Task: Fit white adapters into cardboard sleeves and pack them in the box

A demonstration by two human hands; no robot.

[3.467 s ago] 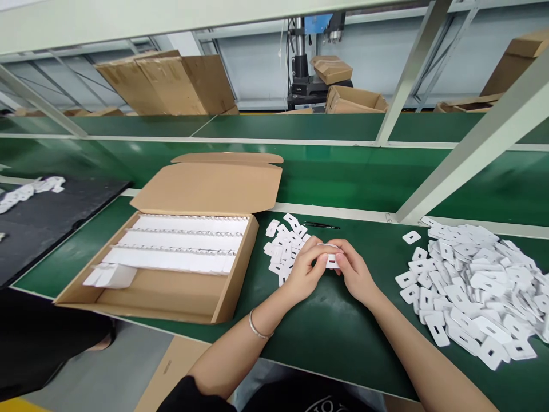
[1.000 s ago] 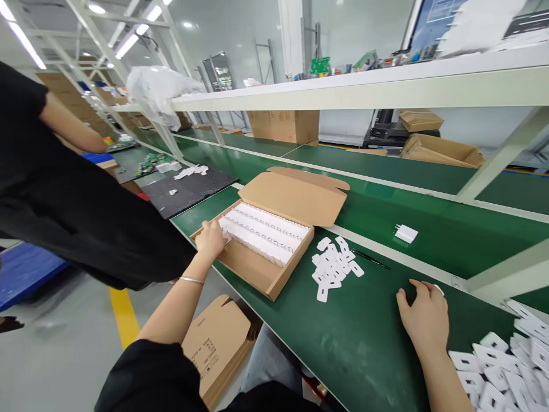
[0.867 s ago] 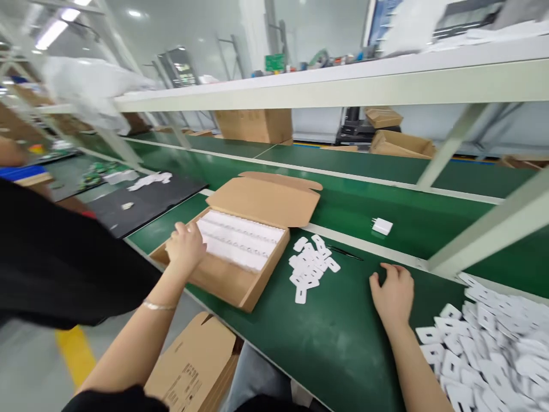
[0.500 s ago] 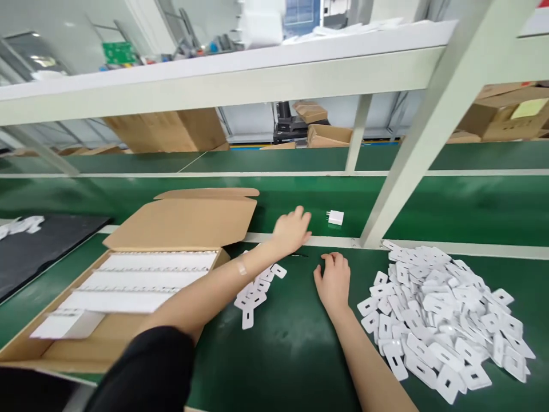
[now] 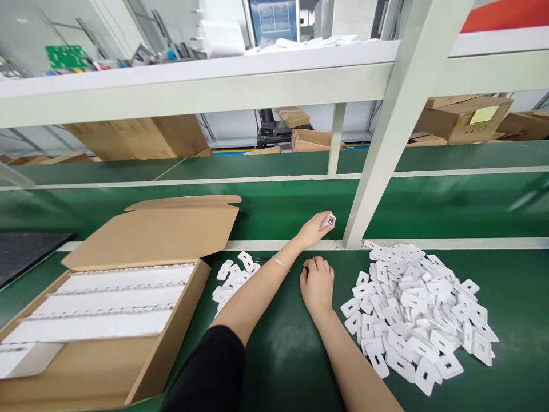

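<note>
My left hand (image 5: 312, 230) is closed on a small white plug-in charger (image 5: 328, 221) above the green back strip of the bench. One end of the charger, with a port in it, sticks out of my fingers. My right hand (image 5: 318, 287) rests on the green bench top below it, fingers loosely bent and the thumb a little apart. Nothing shows in it. To its right lies a large heap of flat white plastic pieces (image 5: 420, 309) with rectangular cut-outs. A smaller group of the same white pieces (image 5: 234, 277) sits left of my left forearm, which partly hides it.
An open cardboard box (image 5: 171, 337) with rows of white packing inside stands at left, its lid (image 5: 158, 234) folded back. A slanting white post (image 5: 381, 131) rises just right of my left hand. A white shelf beam (image 5: 193, 91) crosses above. A black mat (image 5: 30, 254) lies far left.
My left hand has moved right and taken hold of the charger, which lay on the green strip before. My right hand stays on the bench. The view has shifted to the right.
</note>
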